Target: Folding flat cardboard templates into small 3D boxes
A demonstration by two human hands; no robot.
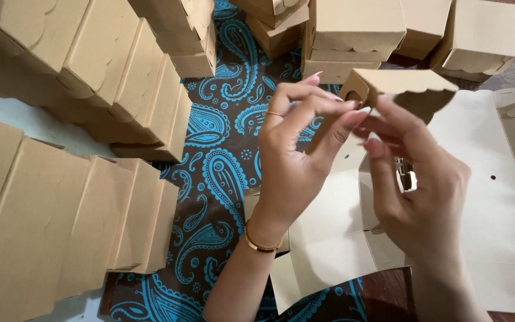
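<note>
My left hand (296, 155) and my right hand (418, 191) are raised together over a flat, unfolded cardboard box blank (496, 232). Both pinch a brown scalloped cardboard flap (403, 83) of that blank, which is bent upward; the left fingertips grip its near-left corner, the right fingertips hold it just to the right. The left hand wears a thin ring, and a gold bracelet (260, 243) circles its wrist. The blank's pale inner side faces up, with small holes and fold lines visible.
Rows of folded brown cardboard boxes (120, 89) lie at the left, another row (49, 226) nearer me, and more boxes (359, 30) stand at the back. A brown cloth with blue paisley pattern (216, 179) covers the surface. Dark wood shows at the right edge.
</note>
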